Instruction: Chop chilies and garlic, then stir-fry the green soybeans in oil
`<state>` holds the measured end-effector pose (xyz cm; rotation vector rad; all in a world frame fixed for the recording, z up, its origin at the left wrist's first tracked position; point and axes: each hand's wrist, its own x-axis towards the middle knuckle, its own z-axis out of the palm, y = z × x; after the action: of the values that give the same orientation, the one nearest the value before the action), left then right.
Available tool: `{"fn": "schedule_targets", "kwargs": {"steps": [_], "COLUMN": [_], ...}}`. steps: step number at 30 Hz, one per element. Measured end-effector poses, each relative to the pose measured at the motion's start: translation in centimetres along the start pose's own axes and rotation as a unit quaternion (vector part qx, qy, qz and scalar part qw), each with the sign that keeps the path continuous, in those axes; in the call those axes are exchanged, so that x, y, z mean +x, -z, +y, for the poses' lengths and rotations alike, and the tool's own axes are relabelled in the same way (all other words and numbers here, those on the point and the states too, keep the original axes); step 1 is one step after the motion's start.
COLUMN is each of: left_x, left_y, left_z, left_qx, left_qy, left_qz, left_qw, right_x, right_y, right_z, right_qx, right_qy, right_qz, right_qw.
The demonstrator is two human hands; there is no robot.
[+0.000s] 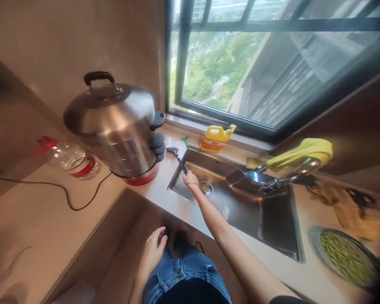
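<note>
Grips a tool (181, 164) in the right hand (191, 179), closed firmly round the black handle, above the left part of the sink (243, 219). Points the flat dark head past the sink's left rim, over the counter (167, 171); cannot tell whether touching it. Holds the left hand (155, 247) in front of the sink, beside the jeans (179, 272), with fingers loosely curled and thumb spread apart. Shows a drain (206, 188) and a white scrap (225, 212) inside the sink. Has a big steel pot (120, 126) left of the sink, with a bottle (82, 166) farther left; a yellow jug (213, 139) behind the sink; a faucet (304, 168) bearing a yellow cloth (304, 152) at its right back; a dish (317, 248) of greens (345, 255) right of it.
</note>
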<state>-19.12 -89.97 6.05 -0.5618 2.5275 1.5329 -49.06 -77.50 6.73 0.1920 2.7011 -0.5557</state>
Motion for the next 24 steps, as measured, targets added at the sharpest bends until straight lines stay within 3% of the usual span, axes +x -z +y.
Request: {"fn": "schedule_targets", "kwargs": {"steps": [4, 7, 9, 13, 16, 18, 21, 24], "left_x": [4.1, 7.0, 8.7, 11.4, 12.0, 11.2, 8.6, 5.8], "left_y": [1.8, 1.4, 0.6, -2.0, -5.4, -8.3, -12.6, -15.6], "left_z": [0.2, 0.9, 1.9, 5.4, 9.6, 12.9, 17.6, 20.6], "left_qx": [0.017, 0.02, 0.024, 0.044, 0.068, 0.072, 0.057, 0.043], "left_qy": [-0.059, -0.091, -0.113, -0.156, -0.205, -0.252, -0.327, -0.355], "left_qz": [-0.106, -0.198, -0.249, -0.331, -0.361, -0.379, -0.438, -0.483], "left_qw": [0.992, 0.976, 0.962, 0.93, 0.907, 0.888, 0.835, 0.8], "right_x": [-4.9, -11.2, -15.0, -19.6, -21.4, -22.2, -23.6, -25.5], "right_y": [1.7, 1.3, 1.0, 1.8, 2.7, 2.5, 1.0, -0.8], "right_z": [11.1, 18.5, 21.8, 25.2, 26.4, 27.0, 28.1, 30.1], "right_qx": [-0.013, -0.05, -0.059, -0.089, -0.114, -0.117, -0.092, -0.019], "right_qy": [-0.023, -0.137, -0.189, -0.256, -0.273, -0.27, -0.266, -0.287], "right_qz": [0.052, 0.025, 0.016, 0.016, 0.03, 0.057, 0.104, 0.144], "right_qw": [0.998, 0.989, 0.98, 0.962, 0.955, 0.954, 0.954, 0.947]}}
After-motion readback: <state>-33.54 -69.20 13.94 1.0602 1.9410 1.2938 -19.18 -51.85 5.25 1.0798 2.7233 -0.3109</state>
